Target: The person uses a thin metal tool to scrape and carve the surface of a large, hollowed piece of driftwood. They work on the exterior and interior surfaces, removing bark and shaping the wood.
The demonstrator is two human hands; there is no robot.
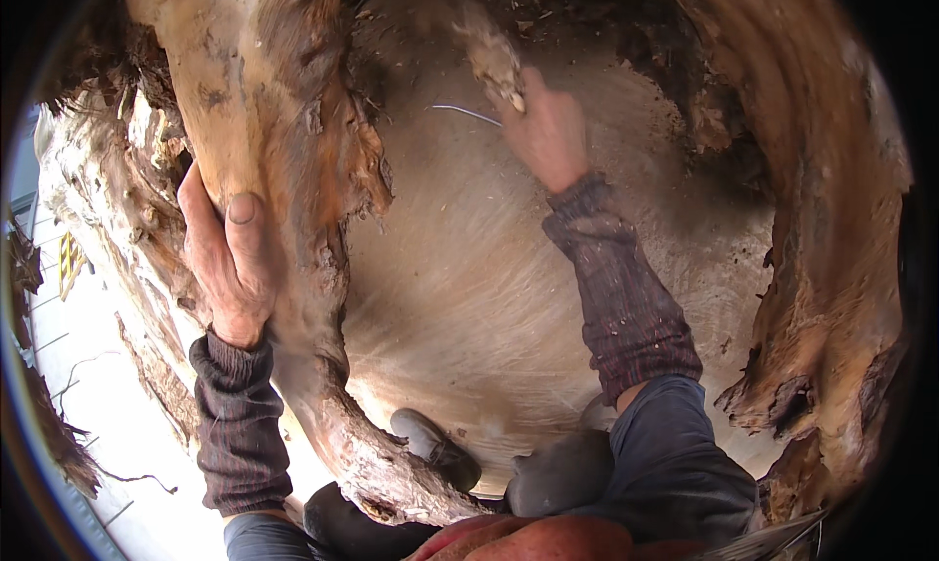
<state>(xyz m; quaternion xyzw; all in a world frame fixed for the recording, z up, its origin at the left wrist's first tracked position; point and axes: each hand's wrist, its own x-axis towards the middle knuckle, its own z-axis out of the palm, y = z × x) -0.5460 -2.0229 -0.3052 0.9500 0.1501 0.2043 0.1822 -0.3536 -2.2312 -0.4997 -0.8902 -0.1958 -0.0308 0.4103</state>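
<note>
My left hand [230, 258] grips a thick, smooth orange-brown tree limb [259, 82] with ragged bark along its right side. Its thumb lies on top and its fingers reach round the left edge. Farther off to the right, my right hand [550, 131] is closed around a rough pale-brown piece [496, 67]. Motion smears its far end, and I cannot tell whether it is wood or a brush. A thin, curved metal rod [468, 112] sticks out to the left beside that hand; where its other end goes is hidden.
A large curved wood mass [831, 199] rises at the right, and paler gnarled wood [117, 189] stands at the left. Between them lies a dusty, scraped surface [450, 297] with small chips. My dark boots [430, 444] are below. A yellow-and-black striped thing [70, 263] shows at far left.
</note>
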